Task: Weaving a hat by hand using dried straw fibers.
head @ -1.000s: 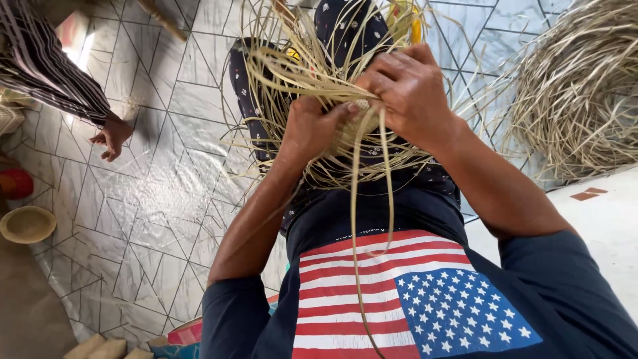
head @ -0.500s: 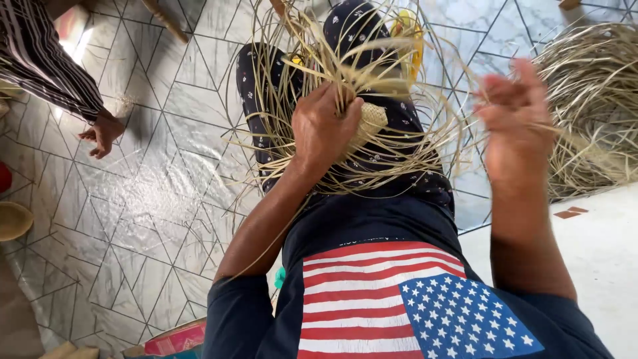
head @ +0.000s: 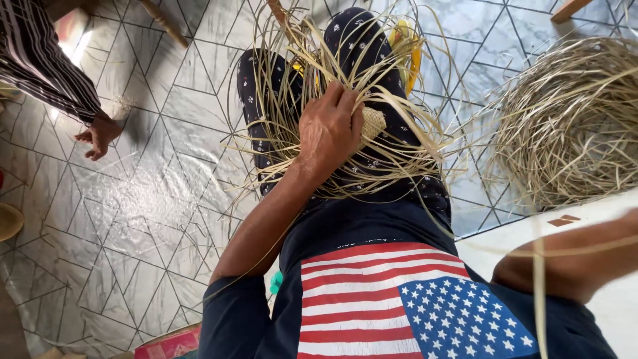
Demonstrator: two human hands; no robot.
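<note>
pale woven piece (head: pixel 372 123), loose strands

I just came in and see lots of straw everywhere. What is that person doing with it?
A seated person is weaving with long pale straw strips on their lap. Their left hand presses on a small woven piece in the middle of the strips. Their right arm is pulled out to the side, with a strip running across it; that hand is out of view. A big heap of straw lies on the tiled floor. Another person's hand shows at the left.
</note>
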